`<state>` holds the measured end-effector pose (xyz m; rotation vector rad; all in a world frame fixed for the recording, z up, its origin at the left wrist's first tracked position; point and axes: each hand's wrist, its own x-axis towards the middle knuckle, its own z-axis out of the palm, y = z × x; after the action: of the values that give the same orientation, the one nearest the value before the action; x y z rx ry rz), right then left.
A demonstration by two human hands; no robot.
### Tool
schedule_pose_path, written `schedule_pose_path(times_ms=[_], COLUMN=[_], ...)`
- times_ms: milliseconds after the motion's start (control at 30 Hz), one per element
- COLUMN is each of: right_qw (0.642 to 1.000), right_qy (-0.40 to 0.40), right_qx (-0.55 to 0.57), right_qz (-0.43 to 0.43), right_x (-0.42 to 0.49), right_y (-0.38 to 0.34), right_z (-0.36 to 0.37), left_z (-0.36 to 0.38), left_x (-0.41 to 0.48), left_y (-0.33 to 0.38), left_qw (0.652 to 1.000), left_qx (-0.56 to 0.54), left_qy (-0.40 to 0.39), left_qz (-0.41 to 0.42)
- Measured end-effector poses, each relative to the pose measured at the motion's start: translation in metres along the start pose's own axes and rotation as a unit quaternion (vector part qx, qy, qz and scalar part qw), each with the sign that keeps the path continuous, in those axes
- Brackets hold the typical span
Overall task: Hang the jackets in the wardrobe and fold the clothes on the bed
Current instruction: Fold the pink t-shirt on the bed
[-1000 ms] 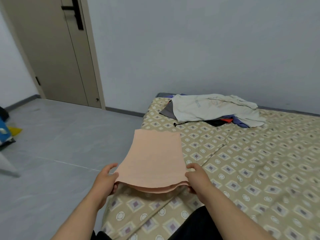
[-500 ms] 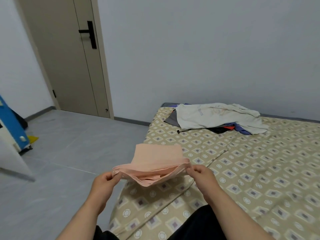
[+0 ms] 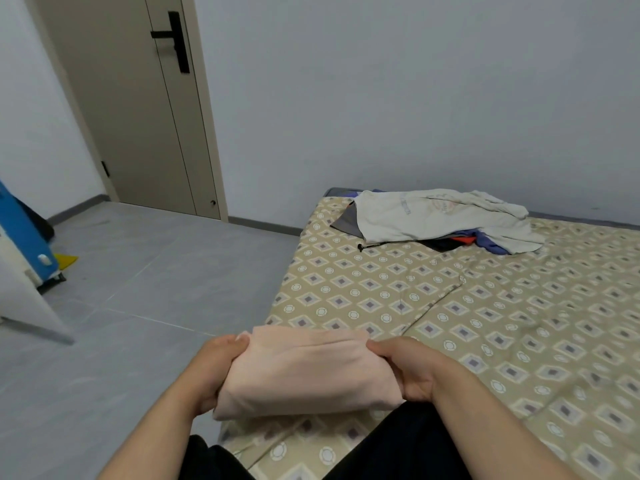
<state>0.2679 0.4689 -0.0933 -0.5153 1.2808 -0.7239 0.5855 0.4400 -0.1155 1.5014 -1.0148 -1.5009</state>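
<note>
A folded peach garment (image 3: 308,372) is gripped at both ends by the left hand (image 3: 211,372) and right hand (image 3: 412,372), seemingly just above the bed (image 3: 519,323).

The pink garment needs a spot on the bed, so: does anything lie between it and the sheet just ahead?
Nothing visible does. The left hand and right hand grip the pink garment by its ends over the bed; the pile of clothes lies far off by the wall.
</note>
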Motion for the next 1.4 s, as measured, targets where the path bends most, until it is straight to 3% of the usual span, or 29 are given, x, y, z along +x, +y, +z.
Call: schedule_pose_path(times_ms=[100, 200, 367, 500, 633, 700, 800, 867, 1167, 1267, 1400], right_qw=[0.992, 0.956, 0.935, 0.913, 0.917, 0.924, 0.923, 0.92, 0.901, 0.899, 0.899], right_qy=[0.105, 0.214, 0.222, 0.219, 0.268, 0.273, 0.272, 0.278, 0.326, 0.345, 0.335], right_qx=[-0.066, -0.199, -0.264, -0.341, -0.294, -0.265, -0.271, -0.276, -0.287, -0.268, -0.277], right_qz=[0.011, 0.022, 0.084, 0.046, -0.027, -0.03, 0.011, 0.018, -0.01, 0.01, 0.052], right_x=[0.022, 0.043, 0.06, 0.073, 0.084, 0.089, 0.096, 0.101, 0.114, 0.109, 0.101], right_y=[0.003, 0.004, 0.008, 0.004, -0.001, -0.002, -0.001, 0.0, 0.005, 0.008, 0.013], right_z=[-0.001, 0.002, 0.011, 0.008, 0.005, 0.002, 0.002, 0.001, -0.008, -0.002, 0.004], left_z=[-0.005, -0.006, -0.005, -0.003, 0.004, 0.011, 0.018, 0.019, 0.025, 0.022, 0.014], left_x=[0.011, 0.028, 0.037, 0.049, 0.06, 0.068, 0.079, 0.085, 0.096, 0.093, 0.086], left_y=[-0.012, -0.018, -0.025, -0.031, -0.024, -0.025, -0.034, -0.04, -0.049, -0.048, -0.047], left_qw=[0.998, 0.994, 0.979, 0.981, 1.0, 0.998, 0.99, 0.991, 0.973, 0.972, 0.983], left_qx=[0.016, 0.043, 0.103, 0.139, 0.028, 0.036, 0.124, 0.114, 0.184, 0.192, 0.11], left_qy=[0.027, 0.078, -0.022, -0.026, -0.004, 0.034, 0.065, 0.061, 0.136, 0.12, 0.061], left_qz=[-0.06, -0.068, -0.174, -0.129, -0.002, 0.029, -0.003, -0.035, -0.017, -0.061, -0.133])
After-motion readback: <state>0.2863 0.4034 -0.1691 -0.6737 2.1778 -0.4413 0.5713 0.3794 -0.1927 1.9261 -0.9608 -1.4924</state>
